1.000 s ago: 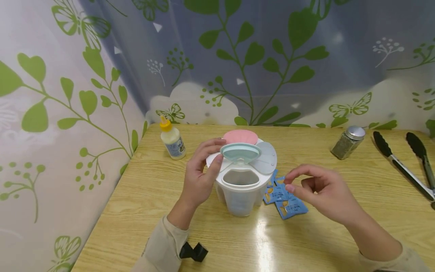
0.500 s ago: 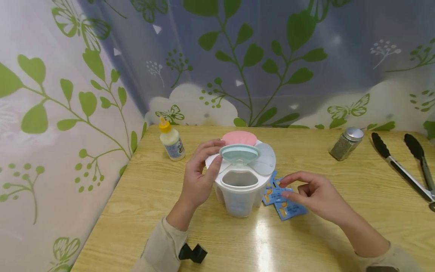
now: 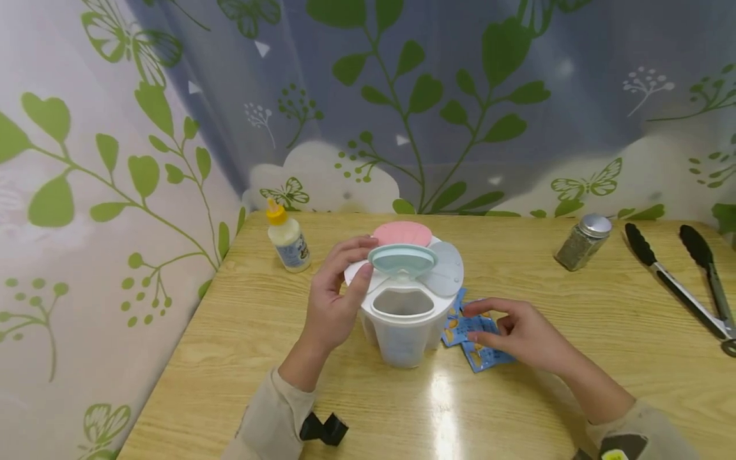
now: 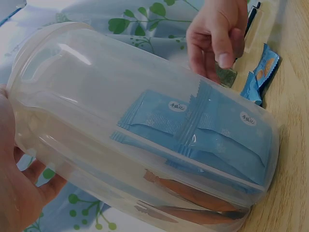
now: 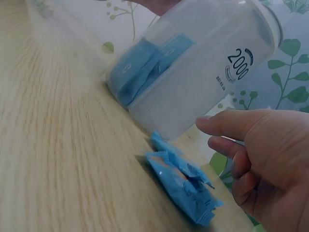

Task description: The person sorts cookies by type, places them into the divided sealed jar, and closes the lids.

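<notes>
A clear multi-compartment container (image 3: pixel 404 345) stands upright on the table, its mint flap (image 3: pixel 402 260) raised over an uncovered front opening. The left hand (image 3: pixel 333 300) grips the container's lid from the left side. Blue packets (image 4: pixel 236 130) lie inside one compartment, with brown-toned packets (image 4: pixel 193 195) in another. Right of the container, several blue packets (image 3: pixel 485 351) lie on the wood. Over them hovers the right hand (image 3: pixel 526 335), thumb and forefinger apart and the other fingers bent, holding nothing. In the right wrist view that hand (image 5: pixel 270 164) is above the loose packets (image 5: pixel 181 181).
A yellow-capped bottle (image 3: pixel 289 243) stands at the back left of the table (image 3: pixel 230 358). At the back right are a silver-lidded jar (image 3: pixel 583 243) and black-tipped tongs (image 3: pixel 684 291). A patterned curtain (image 3: pixel 322 83) hangs behind and on the left.
My right hand has moved left and slightly down, closer to the loose blue packets. The left hand keeps its grip on the container.
</notes>
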The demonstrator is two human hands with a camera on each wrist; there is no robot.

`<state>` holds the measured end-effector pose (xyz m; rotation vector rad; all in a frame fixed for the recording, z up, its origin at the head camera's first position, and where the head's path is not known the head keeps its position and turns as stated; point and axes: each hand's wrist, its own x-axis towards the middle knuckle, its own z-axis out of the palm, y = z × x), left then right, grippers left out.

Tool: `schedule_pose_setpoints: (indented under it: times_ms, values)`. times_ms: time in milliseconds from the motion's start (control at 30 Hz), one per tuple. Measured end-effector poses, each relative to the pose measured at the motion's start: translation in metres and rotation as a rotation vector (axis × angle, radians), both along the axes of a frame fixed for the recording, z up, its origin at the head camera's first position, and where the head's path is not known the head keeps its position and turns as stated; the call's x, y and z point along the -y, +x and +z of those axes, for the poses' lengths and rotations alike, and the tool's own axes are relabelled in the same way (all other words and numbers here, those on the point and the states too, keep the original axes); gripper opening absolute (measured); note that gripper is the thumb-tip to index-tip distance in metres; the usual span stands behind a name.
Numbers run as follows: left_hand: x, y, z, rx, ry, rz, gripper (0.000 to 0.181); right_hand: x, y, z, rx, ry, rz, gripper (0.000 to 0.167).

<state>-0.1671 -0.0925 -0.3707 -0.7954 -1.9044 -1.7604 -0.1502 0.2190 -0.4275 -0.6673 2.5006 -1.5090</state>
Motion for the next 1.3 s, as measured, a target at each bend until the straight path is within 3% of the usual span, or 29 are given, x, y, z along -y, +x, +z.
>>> schedule_pose_setpoints:
  times_ms: [200,433,733,900,1067,1300]
  values:
    - [0.000,0.001,0.000,0.006,-0.002,-0.001,0.020,-0.002,-0.004,-0.011,0.002,0.085,-0.015,0.036]
    - [-0.001,-0.001,0.000,0.002,0.005,-0.005,0.021,0.000,-0.004,-0.012,-0.055,0.238,-0.035,0.042]
    - [-0.001,-0.001,0.000,0.007,-0.001,-0.005,0.021,0.004,-0.001,-0.015,-0.129,0.292,-0.027,0.043]
    - [-0.001,0.000,0.000,0.012,-0.001,-0.007,0.021,0.005,0.000,-0.016,-0.205,0.319,-0.013,0.033]
    - [-0.001,0.000,0.000,0.015,-0.003,-0.006,0.021,0.002,-0.001,-0.016,-0.350,0.381,0.007,0.022]
    - [-0.001,0.000,0.000,0.017,-0.003,-0.004,0.021,-0.001,-0.006,-0.016,-0.706,0.389,0.012,0.021]
